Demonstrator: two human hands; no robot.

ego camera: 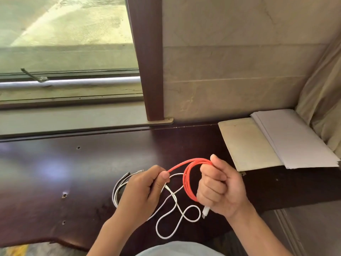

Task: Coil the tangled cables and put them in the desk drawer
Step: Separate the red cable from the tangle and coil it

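Note:
An orange cable is wound in a few loops held in my right hand, whose fist is closed around the coil; a white plug sticks out below the fist. My left hand pinches the free end of the orange cable near its thumb. A white cable lies in loose loops on the dark wooden desk under and between both hands. Grey and white cable ends show to the left of my left hand. No drawer is in view.
A beige pad and a stack of white paper lie at the desk's right rear. A window with a metal rail and a dark wooden post stand behind the desk. A curtain hangs at right.

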